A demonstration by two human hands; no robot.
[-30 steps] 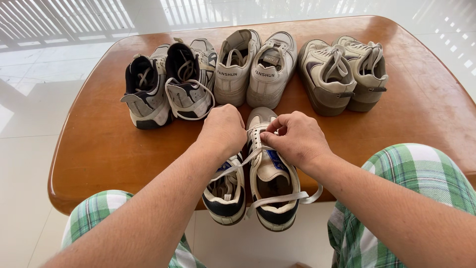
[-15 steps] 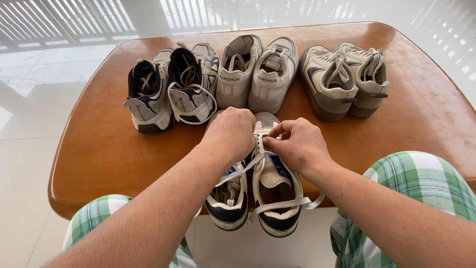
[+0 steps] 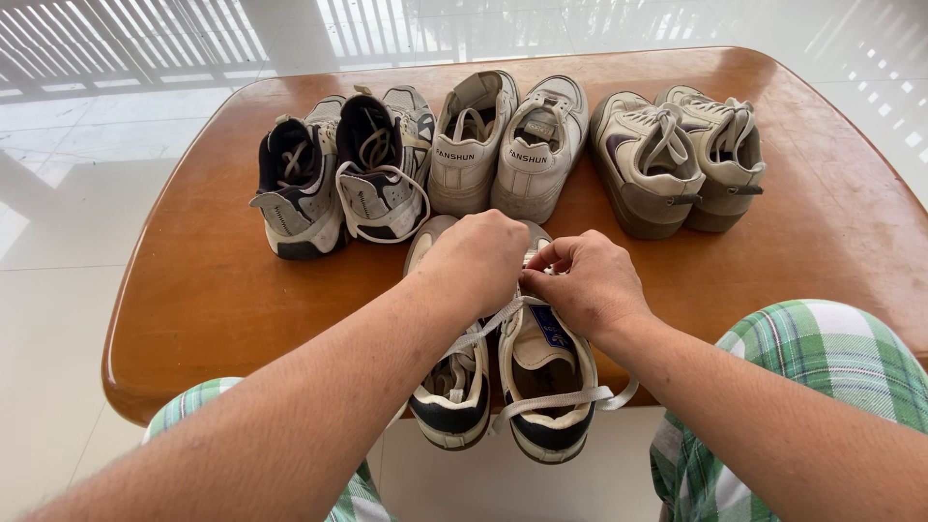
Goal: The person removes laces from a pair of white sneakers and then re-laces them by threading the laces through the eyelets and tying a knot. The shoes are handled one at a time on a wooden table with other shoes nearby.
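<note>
White laces [image 3: 480,327] sit pinched in our right hand [image 3: 583,283] and left hand [image 3: 476,259], low in the middle. Our sneaker [image 3: 544,379] points away from us, under both closed hands.

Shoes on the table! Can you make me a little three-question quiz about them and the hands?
1. How many pairs of shoes stand in the back row of the wooden table?
2. True or false: both hands are at the laces of the same near shoe.
3. Which back pair is darkest: A left, B middle, C right?

Key:
1. Three: the dark grey pair, the white pair and the beige pair.
2. True: the left hand and the right hand both work at the white lace of the near right shoe.
3. A.
</note>
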